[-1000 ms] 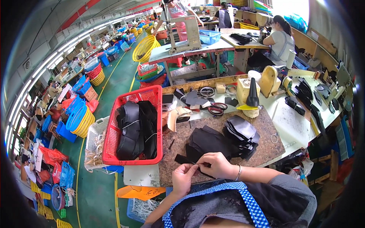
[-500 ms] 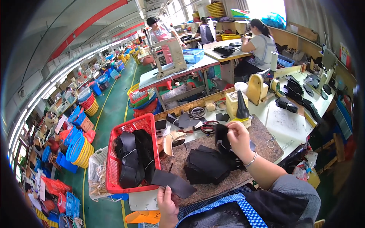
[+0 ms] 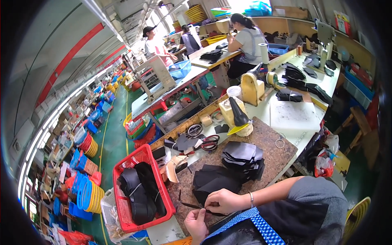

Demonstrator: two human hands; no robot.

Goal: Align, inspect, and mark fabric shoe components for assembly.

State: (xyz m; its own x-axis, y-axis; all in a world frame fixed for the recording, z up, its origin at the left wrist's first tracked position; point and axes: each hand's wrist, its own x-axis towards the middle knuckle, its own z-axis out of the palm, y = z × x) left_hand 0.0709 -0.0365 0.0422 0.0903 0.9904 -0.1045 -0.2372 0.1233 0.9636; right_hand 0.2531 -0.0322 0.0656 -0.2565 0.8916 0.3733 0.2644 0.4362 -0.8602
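Note:
Close to my body at the board's near edge, both hands meet at a black leather-like piece (image 3: pixel 191 205), seen almost edge-on as a thin dark strip. My left hand (image 3: pixel 196 224) pinches it between thumb and finger. The fingers of my right hand (image 3: pixel 226 201) are closed at its other end, partly hiding it. Just beyond them lies a loose pile of flat black pieces (image 3: pixel 212 181) on a speckled brown board (image 3: pixel 277 149). A neater stack of black pieces (image 3: pixel 241 154) fans out behind that pile.
Left of the board, a red plastic basket (image 3: pixel 170 204) holds tied bundles of black pieces. Scissors (image 3: pixel 210 143), a tape roll and scraps lie beyond. A yellowish machine (image 3: pixel 250 87) and a black cone (image 3: pixel 238 114) stand behind. Co-workers sit or stand at farther tables.
My right hand has come down from the far stack to meet my left hand near my body. The piece in my left hand has turned from face-up to edge-on. My view has shifted right.

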